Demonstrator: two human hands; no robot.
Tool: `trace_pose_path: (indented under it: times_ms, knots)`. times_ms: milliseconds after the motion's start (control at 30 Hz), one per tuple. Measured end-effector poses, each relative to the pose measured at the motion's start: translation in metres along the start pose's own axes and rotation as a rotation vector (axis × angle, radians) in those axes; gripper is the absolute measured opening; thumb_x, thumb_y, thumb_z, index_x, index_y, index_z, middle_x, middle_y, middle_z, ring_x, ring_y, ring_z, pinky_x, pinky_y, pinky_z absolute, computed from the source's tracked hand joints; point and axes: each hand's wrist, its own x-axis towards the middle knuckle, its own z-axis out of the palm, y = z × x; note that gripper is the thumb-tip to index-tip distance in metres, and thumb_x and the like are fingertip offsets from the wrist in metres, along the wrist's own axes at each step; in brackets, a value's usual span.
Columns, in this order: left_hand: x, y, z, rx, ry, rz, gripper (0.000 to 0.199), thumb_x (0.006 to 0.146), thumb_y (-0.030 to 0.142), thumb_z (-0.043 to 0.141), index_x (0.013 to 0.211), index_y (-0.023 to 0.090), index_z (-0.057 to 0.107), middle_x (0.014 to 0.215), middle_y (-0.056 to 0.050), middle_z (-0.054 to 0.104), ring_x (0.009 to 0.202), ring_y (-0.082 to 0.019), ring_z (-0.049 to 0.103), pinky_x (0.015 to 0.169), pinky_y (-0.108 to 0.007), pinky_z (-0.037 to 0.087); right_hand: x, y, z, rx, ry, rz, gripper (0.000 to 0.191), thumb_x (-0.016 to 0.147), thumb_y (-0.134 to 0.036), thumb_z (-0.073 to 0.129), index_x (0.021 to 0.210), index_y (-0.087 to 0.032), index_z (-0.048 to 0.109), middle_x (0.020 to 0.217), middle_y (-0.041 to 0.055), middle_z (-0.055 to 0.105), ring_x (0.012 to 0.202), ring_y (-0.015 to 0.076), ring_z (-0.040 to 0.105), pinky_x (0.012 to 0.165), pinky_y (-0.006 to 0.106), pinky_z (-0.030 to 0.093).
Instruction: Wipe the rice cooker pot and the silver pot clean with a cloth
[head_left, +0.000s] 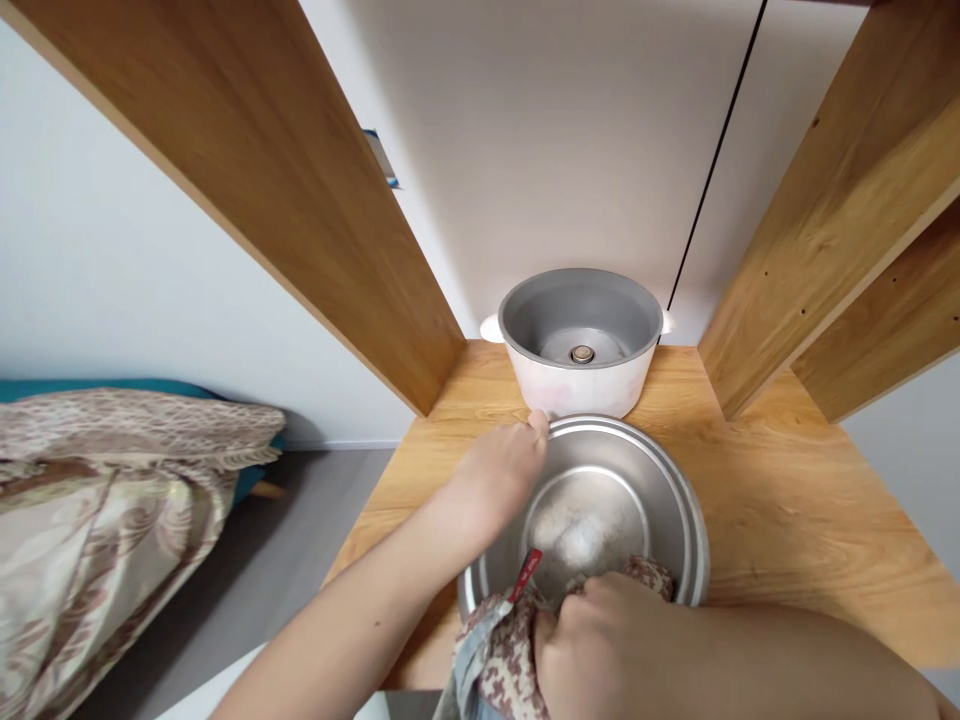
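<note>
The bed (112, 520) lay at the far left, beyond the table (765, 520). My left hand (506, 465) gripped the rim of the metal bowl (589, 510), which sat on the table. Behind it stood the pot (581, 340). My right hand (600, 640) clutched the cloth (510, 655) at the bowl's near side.

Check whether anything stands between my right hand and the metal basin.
Yes: the patterned cloth, bunched in your right hand, comes between it and the metal basin. Your left hand, at the rim, is out of the way.
</note>
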Motion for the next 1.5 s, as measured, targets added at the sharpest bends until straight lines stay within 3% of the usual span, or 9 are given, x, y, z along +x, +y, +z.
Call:
trace_pose_path:
  times_ms: [100,233,533,767,933,1100,1267,1500]
  knots:
    - [0.002,0.001,-0.004,-0.003,-0.021,0.014,0.05,0.101,-0.009,0.047,0.141,0.007,0.072,0.112,-0.022,0.089,0.108,-0.034,0.089,0.094,-0.039,0.066,-0.002,0.001,-0.001,-0.039,-0.057,0.011,0.033,0.115,-0.047,0.074,0.119,-0.016,0.086,0.112,0.0113,0.09,0.087,0.027,0.085,0.064,0.036,0.049]
    - [0.005,0.001,-0.008,-0.002,-0.039,0.026,0.05,0.101,-0.007,0.052,0.144,0.009,0.072,0.118,-0.023,0.09,0.114,-0.035,0.089,0.099,-0.04,0.067,-0.005,0.0,-0.003,-0.035,-0.038,0.001,0.03,0.115,-0.046,0.074,0.12,-0.017,0.085,0.117,0.0097,0.09,0.095,0.0276,0.087,0.067,0.035,0.051]
    - [0.003,0.005,-0.02,0.03,-0.11,0.033,0.046,0.108,-0.003,0.052,0.151,0.005,0.066,0.13,-0.026,0.089,0.126,-0.034,0.087,0.104,-0.04,0.065,0.0,-0.002,0.001,-0.061,-0.061,0.014,0.031,0.112,-0.046,0.078,0.119,-0.017,0.085,0.118,0.0118,0.09,0.092,0.0303,0.086,0.064,0.039,0.051]
    - [0.003,0.003,-0.017,-0.014,-0.087,0.035,0.045,0.107,-0.002,0.056,0.149,0.005,0.069,0.129,-0.028,0.088,0.125,-0.038,0.087,0.102,-0.042,0.064,-0.004,-0.002,-0.004,-0.087,-0.089,0.028,0.037,0.114,-0.046,0.074,0.13,-0.015,0.086,0.122,0.0125,0.089,0.094,0.0295,0.086,0.064,0.039,0.051]
    - [0.004,0.003,-0.017,-0.043,-0.103,0.027,0.044,0.108,-0.001,0.061,0.151,0.004,0.069,0.131,-0.027,0.088,0.127,-0.037,0.087,0.104,-0.04,0.064,-0.001,-0.002,0.005,-0.058,-0.04,0.038,0.038,0.113,-0.05,0.075,0.123,-0.015,0.085,0.118,0.0129,0.09,0.087,0.0295,0.085,0.062,0.039,0.05]
    - [0.006,0.003,-0.018,0.021,-0.121,0.061,0.044,0.112,-0.001,0.054,0.154,0.004,0.065,0.134,-0.027,0.087,0.129,-0.036,0.086,0.107,-0.043,0.065,0.003,-0.002,0.008,-0.004,-0.031,0.079,0.036,0.11,-0.052,0.078,0.117,-0.018,0.085,0.114,0.0127,0.091,0.089,0.0315,0.086,0.063,0.039,0.049]
    - [0.006,0.003,-0.017,0.028,-0.121,0.063,0.045,0.112,0.001,0.054,0.156,0.004,0.065,0.135,-0.028,0.087,0.131,-0.038,0.086,0.106,-0.043,0.065,-0.001,-0.003,0.0,-0.039,-0.07,0.053,0.037,0.111,-0.047,0.078,0.127,-0.014,0.086,0.121,0.0127,0.09,0.089,0.0287,0.086,0.061,0.037,0.048]
    - [0.007,0.002,-0.018,-0.017,-0.099,0.063,0.043,0.109,-0.001,0.06,0.151,0.004,0.07,0.134,-0.028,0.088,0.129,-0.038,0.088,0.107,-0.044,0.067,0.0,-0.001,0.002,-0.043,-0.072,0.054,0.033,0.111,-0.045,0.078,0.123,-0.015,0.086,0.118,0.0126,0.091,0.092,0.0306,0.086,0.071,0.037,0.057]
